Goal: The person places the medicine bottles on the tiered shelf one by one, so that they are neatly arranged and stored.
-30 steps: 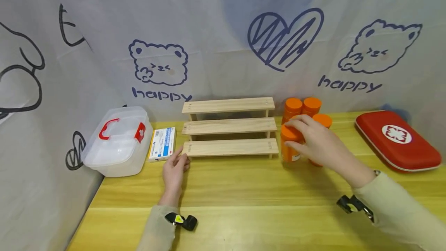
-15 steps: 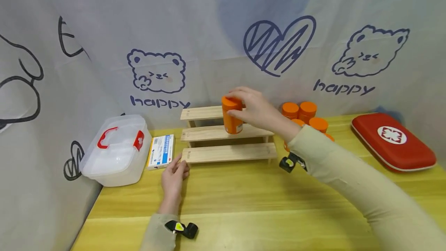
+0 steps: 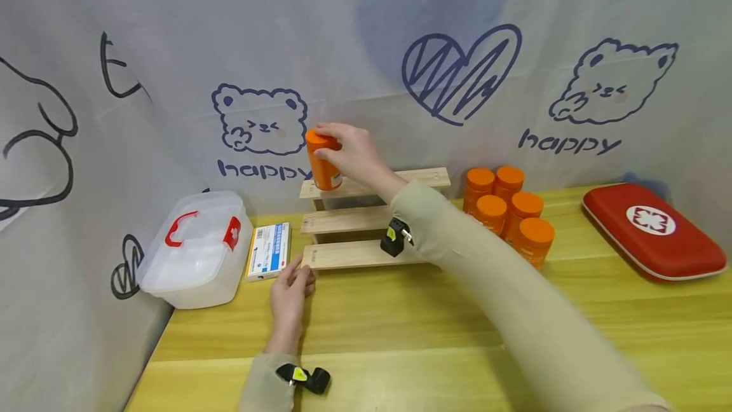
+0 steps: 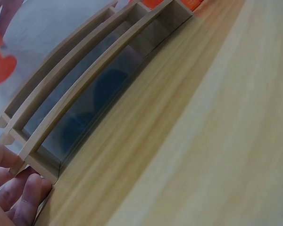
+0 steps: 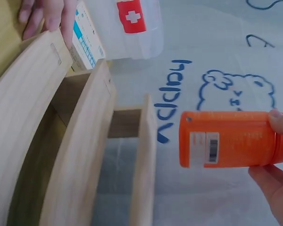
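Note:
My right hand (image 3: 357, 154) grips an orange pill bottle (image 3: 325, 167) by its lid, above the left end of the top step of a three-step wooden rack (image 3: 360, 254). In the right wrist view the orange bottle (image 5: 226, 141) is upright relative to the rack, with a gap between its base and the top plank (image 5: 145, 169). A white label with a barcode faces that camera. My left hand (image 3: 288, 297) holds the front left corner of the bottom step, its fingers around the plank's end in the left wrist view.
Several more orange bottles (image 3: 536, 240) stand right of the rack. A red first-aid case (image 3: 652, 231) lies farther right. Left of the rack are a blue-and-white medicine box (image 3: 269, 250) and a clear plastic box (image 3: 194, 247) with a red handle. A printed cloth hangs close behind.
My right hand has lifted one orange bottle from the group on the right and carried it left over the rack to its top step. The left hand has stayed at the rack's corner.

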`<action>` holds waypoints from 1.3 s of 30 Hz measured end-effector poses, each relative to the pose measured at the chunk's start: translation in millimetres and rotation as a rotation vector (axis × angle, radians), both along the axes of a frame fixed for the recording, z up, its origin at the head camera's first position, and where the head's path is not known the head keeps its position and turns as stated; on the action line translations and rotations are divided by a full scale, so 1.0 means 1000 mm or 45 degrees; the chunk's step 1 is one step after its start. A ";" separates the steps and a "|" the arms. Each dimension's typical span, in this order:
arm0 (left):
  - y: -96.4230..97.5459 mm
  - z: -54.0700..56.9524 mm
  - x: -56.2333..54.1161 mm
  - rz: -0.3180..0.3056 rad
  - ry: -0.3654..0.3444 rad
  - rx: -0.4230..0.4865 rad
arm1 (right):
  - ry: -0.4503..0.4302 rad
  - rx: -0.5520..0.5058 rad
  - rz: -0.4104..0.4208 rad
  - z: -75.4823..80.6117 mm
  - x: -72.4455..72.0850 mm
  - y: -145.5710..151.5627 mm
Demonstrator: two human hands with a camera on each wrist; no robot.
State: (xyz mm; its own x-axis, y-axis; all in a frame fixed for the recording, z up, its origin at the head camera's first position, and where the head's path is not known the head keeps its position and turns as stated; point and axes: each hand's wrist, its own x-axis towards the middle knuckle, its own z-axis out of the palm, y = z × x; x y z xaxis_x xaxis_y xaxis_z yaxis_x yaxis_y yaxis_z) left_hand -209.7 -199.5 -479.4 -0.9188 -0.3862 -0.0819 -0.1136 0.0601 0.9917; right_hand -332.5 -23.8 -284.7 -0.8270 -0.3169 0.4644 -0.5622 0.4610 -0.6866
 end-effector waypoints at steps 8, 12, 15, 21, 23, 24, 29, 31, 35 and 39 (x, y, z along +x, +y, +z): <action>0.005 0.001 -0.002 -0.007 0.004 0.055 | -0.079 0.004 -0.019 -0.019 -0.022 -0.024; 0.005 -0.001 0.000 -0.001 -0.006 0.060 | -0.080 0.085 -0.010 -0.026 -0.023 -0.028; 0.006 -0.001 0.000 0.000 -0.013 0.054 | -0.023 0.123 0.008 -0.025 -0.023 -0.026; 0.007 0.001 -0.002 -0.010 -0.001 0.060 | 0.104 0.123 0.036 -0.024 -0.006 -0.002; 0.007 0.002 -0.002 -0.012 -0.002 0.052 | 0.144 0.134 0.050 -0.027 0.005 0.013; 0.007 0.002 -0.002 -0.011 -0.003 0.049 | 0.160 0.143 0.061 -0.029 0.011 0.021; 0.002 0.003 -0.001 0.006 -0.001 0.021 | 0.256 0.214 0.097 -0.040 0.043 0.063; 0.001 0.002 -0.001 0.006 0.000 0.015 | 0.297 0.228 0.097 -0.044 0.056 0.080; -0.001 0.003 -0.002 0.002 -0.006 0.012 | 0.309 0.263 0.058 -0.057 0.077 0.113; 0.000 0.003 -0.002 -0.003 -0.017 0.010 | 0.261 0.358 -0.013 -0.069 0.099 0.145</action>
State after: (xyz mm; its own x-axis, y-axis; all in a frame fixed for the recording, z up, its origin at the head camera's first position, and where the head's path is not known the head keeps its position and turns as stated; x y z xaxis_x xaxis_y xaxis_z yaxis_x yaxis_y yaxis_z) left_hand -211.6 -199.5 -476.8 -0.9185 -0.3834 -0.0971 -0.1267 0.0528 0.9905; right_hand -233.6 120.8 -353.6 -0.7293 -0.4480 0.5171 -0.6697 0.6223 -0.4053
